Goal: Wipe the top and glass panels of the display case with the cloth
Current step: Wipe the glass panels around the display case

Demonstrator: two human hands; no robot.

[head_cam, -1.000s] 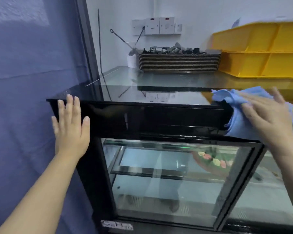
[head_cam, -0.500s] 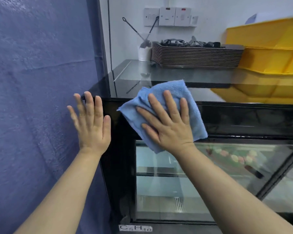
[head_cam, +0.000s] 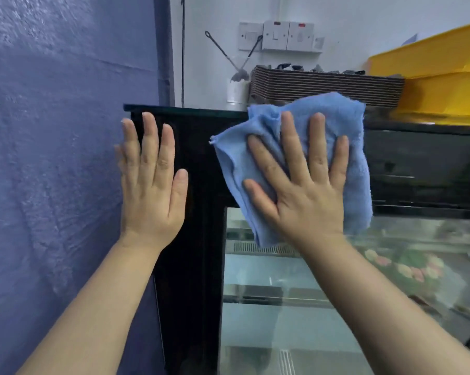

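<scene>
The black display case (head_cam: 198, 163) fills the middle, with a glass front panel (head_cam: 309, 320) below its black upper band. My right hand (head_cam: 301, 190) lies flat with fingers spread on a blue cloth (head_cam: 347, 131), pressing it against the upper band and the top edge of the glass. My left hand (head_cam: 151, 185) rests flat and empty on the case's left corner post, fingers together. Only the front edge of the case top shows.
A blue wall (head_cam: 52, 158) stands close on the left. Behind the case are a stack of dark trays (head_cam: 323, 85), yellow crates (head_cam: 442, 87), a white cup with utensils (head_cam: 236, 96) and wall switches (head_cam: 280, 36). Food with pale toppings (head_cam: 407, 269) sits inside the case.
My right hand has carried the cloth from the case's right side to the left part of the front band. My view has dropped, so the top surface is almost out of sight. The left hand stays put.
</scene>
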